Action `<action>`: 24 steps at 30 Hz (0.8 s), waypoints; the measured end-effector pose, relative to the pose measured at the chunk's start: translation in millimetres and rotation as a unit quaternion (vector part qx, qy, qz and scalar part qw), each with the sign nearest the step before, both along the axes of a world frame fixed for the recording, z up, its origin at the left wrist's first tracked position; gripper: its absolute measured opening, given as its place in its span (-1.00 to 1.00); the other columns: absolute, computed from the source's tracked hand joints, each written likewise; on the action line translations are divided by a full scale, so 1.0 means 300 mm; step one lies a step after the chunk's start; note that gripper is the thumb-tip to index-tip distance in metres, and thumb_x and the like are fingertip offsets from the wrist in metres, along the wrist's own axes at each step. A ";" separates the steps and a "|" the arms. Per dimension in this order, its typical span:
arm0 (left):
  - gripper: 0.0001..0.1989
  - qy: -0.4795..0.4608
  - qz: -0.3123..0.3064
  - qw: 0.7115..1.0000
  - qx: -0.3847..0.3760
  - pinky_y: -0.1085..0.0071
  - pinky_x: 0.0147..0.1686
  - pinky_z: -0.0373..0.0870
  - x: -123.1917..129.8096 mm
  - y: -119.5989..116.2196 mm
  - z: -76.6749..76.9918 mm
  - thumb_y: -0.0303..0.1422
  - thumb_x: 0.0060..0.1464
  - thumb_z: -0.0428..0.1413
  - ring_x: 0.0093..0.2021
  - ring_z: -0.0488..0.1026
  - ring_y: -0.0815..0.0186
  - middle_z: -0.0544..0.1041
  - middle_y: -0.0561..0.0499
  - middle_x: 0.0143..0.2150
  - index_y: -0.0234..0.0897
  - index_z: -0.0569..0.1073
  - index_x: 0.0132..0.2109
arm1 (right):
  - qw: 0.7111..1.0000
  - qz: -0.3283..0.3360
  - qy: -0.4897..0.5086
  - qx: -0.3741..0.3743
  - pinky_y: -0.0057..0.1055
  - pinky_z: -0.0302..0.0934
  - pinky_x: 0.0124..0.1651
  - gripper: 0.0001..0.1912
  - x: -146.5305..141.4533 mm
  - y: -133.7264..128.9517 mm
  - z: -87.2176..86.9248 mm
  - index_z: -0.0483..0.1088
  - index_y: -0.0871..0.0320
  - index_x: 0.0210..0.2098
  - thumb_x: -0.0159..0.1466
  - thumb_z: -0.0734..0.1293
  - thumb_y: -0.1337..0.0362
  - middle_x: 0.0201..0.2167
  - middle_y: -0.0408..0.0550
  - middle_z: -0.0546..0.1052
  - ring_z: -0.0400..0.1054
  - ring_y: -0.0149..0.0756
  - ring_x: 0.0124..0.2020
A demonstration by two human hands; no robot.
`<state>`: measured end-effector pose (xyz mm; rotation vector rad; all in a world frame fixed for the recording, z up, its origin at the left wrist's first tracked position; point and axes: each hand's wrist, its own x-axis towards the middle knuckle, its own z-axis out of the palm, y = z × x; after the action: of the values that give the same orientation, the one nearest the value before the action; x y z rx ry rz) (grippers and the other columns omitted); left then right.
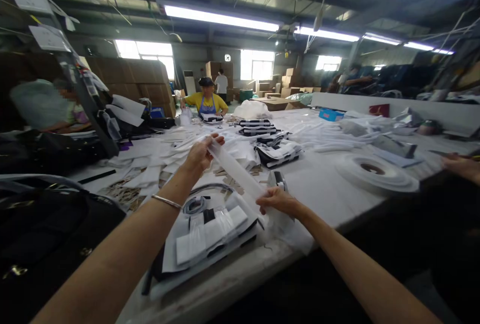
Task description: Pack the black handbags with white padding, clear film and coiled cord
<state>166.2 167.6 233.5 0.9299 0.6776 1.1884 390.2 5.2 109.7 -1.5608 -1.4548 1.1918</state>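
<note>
A translucent white strip (237, 170) stretches slantwise between my two hands above the table. My left hand (204, 153), with a bracelet on the wrist, is closed on its upper end. Lower and to the right, my right hand (275, 201) pinches the strip's other part, and loose translucent material hangs below it. Under the strip lies a flat bag piece (210, 236) covered with white sheets and clear wrap, with a coiled grey cord (195, 205) on top. A silver-grey object (277, 180) stands just behind my right hand.
A large white roll (378, 173) lies at the right, near another person's hand (461, 164). Black bags (48, 234) fill the left side. Stacked black-and-white pieces (277, 149) and a blue box (331, 114) sit farther back. A person in yellow (206, 101) is across the table.
</note>
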 end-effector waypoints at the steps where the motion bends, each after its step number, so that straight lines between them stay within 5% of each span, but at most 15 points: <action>1: -0.85 -0.001 -0.003 1.000 0.003 0.30 -0.08 0.53 0.003 0.017 0.013 -0.44 0.15 0.11 -0.18 0.60 0.22 0.64 -0.11 -0.27 -0.32 0.51 -0.13 | 1.000 0.007 0.019 -0.006 -0.48 0.04 -0.48 -0.62 0.002 -0.001 -0.006 0.49 0.25 -0.50 0.09 0.42 0.01 -0.54 -0.09 0.53 0.18 -0.48 -0.59; 5: -0.85 0.000 -0.025 0.999 0.031 0.28 -0.06 0.53 0.005 0.110 0.065 -0.49 0.19 0.07 -0.18 0.60 0.21 0.64 -0.12 -0.27 -0.36 0.52 -0.14 | 0.994 -0.029 0.109 0.010 -0.47 0.19 -0.37 -0.58 -0.036 0.020 0.010 0.45 0.24 -0.43 0.05 0.48 -0.03 -0.51 -0.08 0.53 0.31 -0.43 -0.52; 8: -0.83 -0.013 -0.029 0.998 0.056 0.30 -0.03 0.53 -0.012 0.212 0.094 -0.52 0.21 0.04 -0.14 0.59 0.23 0.63 -0.10 -0.25 -0.37 0.51 -0.14 | 0.988 -0.074 0.136 0.014 -0.46 0.20 -0.48 -0.52 -0.082 0.013 0.101 0.43 0.20 -0.36 0.02 0.50 -0.10 -0.57 -0.13 0.48 0.28 -0.42 -0.60; 12: -0.82 -0.037 -0.022 0.996 0.074 0.31 0.02 0.51 -0.021 0.362 0.022 -0.48 0.21 0.07 -0.07 0.57 0.24 0.62 -0.08 -0.15 -0.31 0.50 -0.07 | 0.990 -0.084 0.107 -0.020 -0.48 0.12 -0.58 -0.51 -0.105 -0.040 0.174 0.45 0.14 -0.28 0.06 0.47 -0.14 -0.57 -0.12 0.47 0.26 -0.39 -0.63; 15: -0.76 0.018 -0.055 0.998 0.015 0.27 -0.02 0.53 0.013 0.431 -0.157 -0.44 0.14 0.14 -0.10 0.58 0.19 0.62 -0.12 -0.14 -0.28 0.48 -0.02 | 0.992 -0.104 0.046 -0.051 -0.42 0.24 -0.45 -0.55 -0.090 -0.078 0.053 0.49 0.14 -0.31 0.10 0.42 -0.14 -0.46 -0.04 0.55 0.39 -0.27 -0.50; 20: -0.86 0.133 -0.113 0.982 -0.077 0.22 -0.28 0.58 0.122 0.466 -0.481 -0.45 0.10 0.13 -0.31 0.60 0.15 0.62 -0.23 -0.30 -0.38 0.48 -0.16 | 0.964 -0.211 -0.144 -0.074 -0.37 0.34 -0.06 -0.55 -0.031 -0.125 -0.291 0.55 0.11 -0.18 0.11 0.36 -0.08 -0.20 0.03 0.63 0.50 -0.03 -0.11; 22: -0.88 0.162 -0.128 0.975 -0.078 0.25 -0.32 0.57 0.159 0.484 -0.544 -0.44 0.10 0.14 -0.34 0.59 0.17 0.62 -0.21 -0.33 -0.39 0.49 -0.19 | 0.959 -0.213 -0.162 -0.092 -0.40 0.37 -0.05 -0.50 -0.002 -0.152 -0.359 0.55 0.09 -0.13 0.10 0.36 -0.11 -0.14 0.03 0.63 0.51 -0.02 -0.06; 24: -0.86 0.182 -0.140 0.971 -0.064 0.29 -0.28 0.56 0.190 0.513 -0.564 -0.41 0.13 0.13 -0.33 0.58 0.20 0.63 -0.20 -0.30 -0.39 0.49 -0.17 | 0.968 -0.188 -0.135 -0.101 -0.43 0.40 -0.06 -0.49 0.029 -0.190 -0.365 0.55 0.06 -0.08 0.12 0.36 -0.12 -0.10 -0.01 0.63 0.51 -0.04 -0.04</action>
<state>223.1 321.5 64.2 1.1057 0.8715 0.7203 398.8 -51.7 0.1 -2.0971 -1.1491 0.9507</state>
